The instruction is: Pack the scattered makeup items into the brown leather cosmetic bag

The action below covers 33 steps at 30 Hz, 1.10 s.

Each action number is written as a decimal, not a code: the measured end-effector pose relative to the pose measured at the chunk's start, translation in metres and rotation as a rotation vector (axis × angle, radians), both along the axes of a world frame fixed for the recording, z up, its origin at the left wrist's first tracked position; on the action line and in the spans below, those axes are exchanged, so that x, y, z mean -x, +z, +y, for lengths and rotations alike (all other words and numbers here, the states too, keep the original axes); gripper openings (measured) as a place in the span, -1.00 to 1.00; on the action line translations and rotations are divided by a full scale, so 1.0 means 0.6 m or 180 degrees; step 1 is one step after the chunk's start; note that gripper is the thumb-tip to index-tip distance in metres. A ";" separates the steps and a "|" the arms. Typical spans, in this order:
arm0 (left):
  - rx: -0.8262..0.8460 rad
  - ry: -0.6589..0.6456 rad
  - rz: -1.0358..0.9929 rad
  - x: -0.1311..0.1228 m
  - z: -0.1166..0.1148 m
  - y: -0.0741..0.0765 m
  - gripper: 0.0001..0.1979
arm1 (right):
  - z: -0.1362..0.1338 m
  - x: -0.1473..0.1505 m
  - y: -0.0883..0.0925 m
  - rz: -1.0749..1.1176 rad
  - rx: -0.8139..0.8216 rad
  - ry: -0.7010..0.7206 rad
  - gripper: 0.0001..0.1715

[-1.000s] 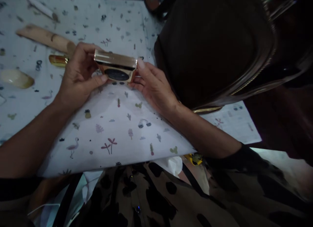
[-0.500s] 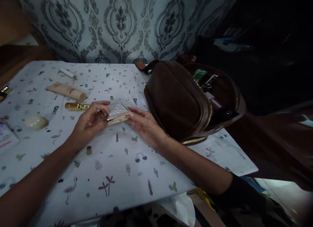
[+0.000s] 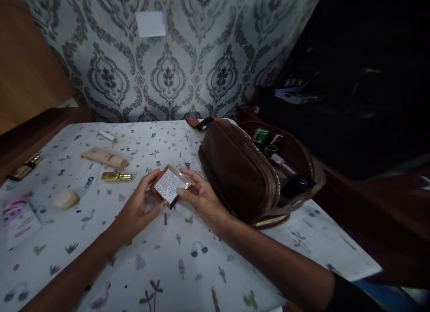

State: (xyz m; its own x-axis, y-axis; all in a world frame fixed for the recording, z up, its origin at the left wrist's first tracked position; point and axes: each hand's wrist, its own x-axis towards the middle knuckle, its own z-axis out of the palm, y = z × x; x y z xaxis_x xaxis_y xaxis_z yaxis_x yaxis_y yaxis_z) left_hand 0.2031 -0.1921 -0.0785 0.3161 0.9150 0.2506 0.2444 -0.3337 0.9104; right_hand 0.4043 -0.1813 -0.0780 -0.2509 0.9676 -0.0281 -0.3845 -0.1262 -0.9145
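Between both hands, just above the table, is a small square compact (image 3: pixel 170 184) with a silver glittery top and shiny rose-gold edges. My left hand (image 3: pixel 141 203) grips its left corner between thumb and fingers. On the opposite side, my right hand (image 3: pixel 204 196) has its thumb on the top face and its fingers behind the edge. The compact is tilted so that its glittery face points up toward me. Close to my right hand stands a brown toiletry bag (image 3: pixel 235 173), unzipped, with a green item (image 3: pixel 260 135) and several other cosmetics showing inside.
On the patterned tablecloth (image 3: pixel 181 262) lie a gold lipstick tube (image 3: pixel 117 176), a beige squeeze tube (image 3: pixel 105 157), a white tube (image 3: pixel 107 136), a cream-coloured oval object (image 3: pixel 66 199), a purple-and-white packet (image 3: pixel 20 220) and a dark gold-trimmed item (image 3: pixel 25 167). A patterned wall (image 3: pixel 168 79) rises behind.
The compact has turned and tilted so its glittery top shows as a diamond. Both hands still hold it, with the right thumb now on the top. The camera view has tipped upward.
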 end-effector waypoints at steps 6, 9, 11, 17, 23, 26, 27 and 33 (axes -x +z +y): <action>0.0121 0.0095 0.0047 0.004 -0.002 -0.006 -0.29 | -0.004 0.001 0.004 -0.0885 -0.1032 -0.0082 -0.47; 0.0110 0.0124 0.0008 0.008 -0.004 -0.009 -0.33 | -0.015 -0.004 0.017 -0.1526 -0.1697 -0.0268 -0.48; 0.0108 0.0176 -0.0035 0.008 -0.004 -0.007 -0.35 | -0.024 -0.009 0.031 -0.1840 -0.2134 -0.0294 -0.45; -0.0302 0.0157 -0.0074 -0.005 -0.009 0.027 -0.46 | -0.055 -0.036 0.092 -0.2620 -0.2269 0.0016 -0.25; -0.0672 -0.0166 0.0345 -0.040 -0.013 0.076 -0.44 | -0.089 -0.089 0.156 -0.3137 -0.2265 0.0206 -0.01; -0.0957 -0.0231 0.0373 -0.072 -0.016 0.103 -0.40 | -0.106 -0.121 0.190 -0.2990 -0.2218 0.0033 0.03; -0.1039 -0.0253 0.0356 -0.085 -0.018 0.113 -0.39 | -0.112 -0.133 0.203 -0.2951 -0.2189 -0.0058 0.00; -0.1299 -0.0310 0.0194 -0.173 -0.022 0.167 -0.42 | -0.129 -0.220 0.263 -0.2624 -0.2151 -0.1104 -0.11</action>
